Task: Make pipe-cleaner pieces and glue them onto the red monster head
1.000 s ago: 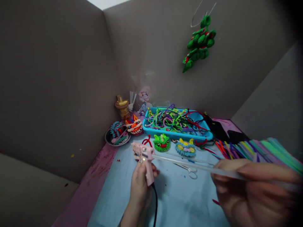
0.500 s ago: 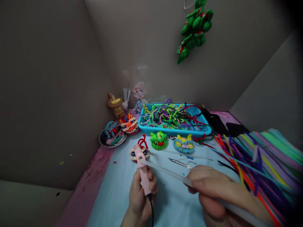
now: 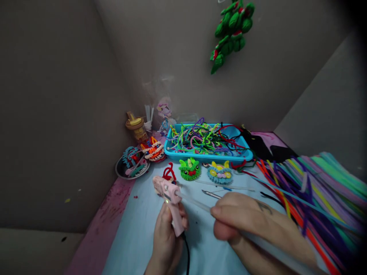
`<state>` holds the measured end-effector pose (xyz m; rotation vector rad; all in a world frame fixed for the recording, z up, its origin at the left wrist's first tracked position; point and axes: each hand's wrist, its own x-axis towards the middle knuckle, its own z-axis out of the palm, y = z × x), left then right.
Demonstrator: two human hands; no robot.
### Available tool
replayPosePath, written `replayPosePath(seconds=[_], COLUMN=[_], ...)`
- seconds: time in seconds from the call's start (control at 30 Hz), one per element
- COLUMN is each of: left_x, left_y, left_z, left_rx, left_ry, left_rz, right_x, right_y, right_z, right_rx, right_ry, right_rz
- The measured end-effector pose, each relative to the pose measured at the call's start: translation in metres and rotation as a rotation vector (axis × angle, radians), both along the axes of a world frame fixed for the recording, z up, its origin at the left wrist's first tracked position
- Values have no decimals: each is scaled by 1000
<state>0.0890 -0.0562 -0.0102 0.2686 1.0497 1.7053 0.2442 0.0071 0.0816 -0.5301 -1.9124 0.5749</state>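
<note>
My left hand is wrapped round the handle of a pink hot glue gun, which has a small lit light and a black cord. In my right hand, a long translucent glue stick is pinched between thumb and fingers. The stick's front end meets the back opening of the gun; how deep it sits I cannot tell. Behind the gun, a cream and red pipe-cleaner head is mostly hidden. A green pipe-cleaner head and a blue and yellow one lie beyond. Scissors are partly covered by my right hand.
A blue tray of tangled pipe-cleaner scraps stands at the back. Bundled pipe cleaners spread over the right side. At left are a metal bowl, an orange and cream head and a brown cup.
The glue gun has turned so its back end faces right towards the glue stick. My right hand has moved left, its grip now nearer the gun. The view has shifted slightly.
</note>
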Motion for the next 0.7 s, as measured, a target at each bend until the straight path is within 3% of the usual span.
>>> replayPosePath(seconds=[0.1,0.27,0.4,0.57,0.7], left_x=[1,-1,-3,-5,-5], left_y=[0,0,-2,-4,-3], left_z=[2,-2,-7,-11,-5], left_rx=[43,117,135,126,112], left_ry=[20,80,70,96,55], left_rz=[19,78,88,64,82], right_x=[-4,-7,-15,-12,-9], right_y=[10,14,12,6,5], right_z=[-4,-25,-32,-45,-49], right_rx=[29,-66,-123,-114,-97], right_ry=[19,118,231,213,181], right_rz=[89,-57,-143,-111,-124])
